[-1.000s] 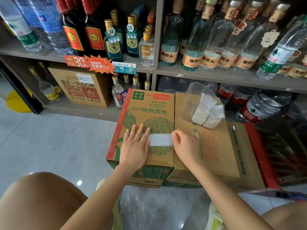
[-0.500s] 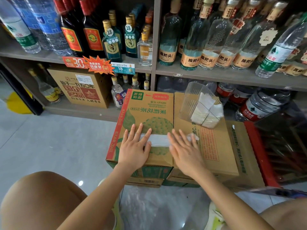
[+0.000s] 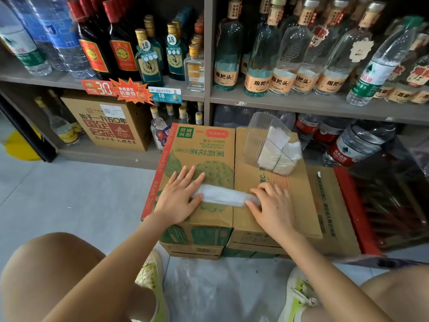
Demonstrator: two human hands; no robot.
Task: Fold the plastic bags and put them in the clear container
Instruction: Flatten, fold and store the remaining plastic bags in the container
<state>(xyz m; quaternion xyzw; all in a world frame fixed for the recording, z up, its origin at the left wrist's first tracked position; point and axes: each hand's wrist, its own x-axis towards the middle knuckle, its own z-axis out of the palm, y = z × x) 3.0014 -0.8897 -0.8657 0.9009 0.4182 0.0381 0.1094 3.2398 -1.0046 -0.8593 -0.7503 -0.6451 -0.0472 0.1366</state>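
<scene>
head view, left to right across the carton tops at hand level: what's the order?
left hand → folded plastic bag → right hand → red crate. Clear container left out: it sits farther back, over the same span as the right hand.

Clear bottle labels point(image 3: 223, 77): 粮把头. Teal bottle neck tags point(image 3: 145, 45): 18. Red shelf tag point(image 3: 99, 87): 30. Blue shelf tag point(image 3: 165, 95): 18. Green carton point(image 3: 210, 140): 500ml×15. Brown box point(image 3: 109, 126): possibly 国企名品.
</scene>
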